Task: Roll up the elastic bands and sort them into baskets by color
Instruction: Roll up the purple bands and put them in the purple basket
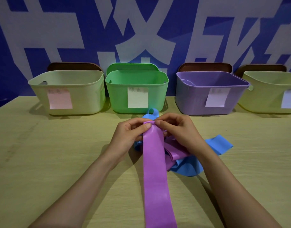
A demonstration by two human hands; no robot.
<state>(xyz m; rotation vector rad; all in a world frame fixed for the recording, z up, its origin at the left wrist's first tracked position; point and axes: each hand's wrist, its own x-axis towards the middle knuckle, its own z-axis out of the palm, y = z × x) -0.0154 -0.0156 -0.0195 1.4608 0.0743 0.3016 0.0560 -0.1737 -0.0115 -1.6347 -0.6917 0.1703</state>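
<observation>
The long flat purple elastic band (155, 170) runs straight up the middle of the frame from the bottom edge, over the pale wooden tabletop (59, 153). Its far end is pinched by the curled fingers (147, 125) of the left hand (130, 132) and the right hand (176, 129), one at each corner, with a small first fold turned over there. Its long axis points back toward the person, so the roll, I'd judge, must travel down-frame; the lilac plastic basket (199, 99) stands upper right, nearer the right hand.

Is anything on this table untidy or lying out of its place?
Yes. Blue bands lie in a crumpled heap beneath the left hand and right hand, mixed with loose purple folds beside the purple band that both hands pinch. Nothing looks spilled or damaged.
</observation>
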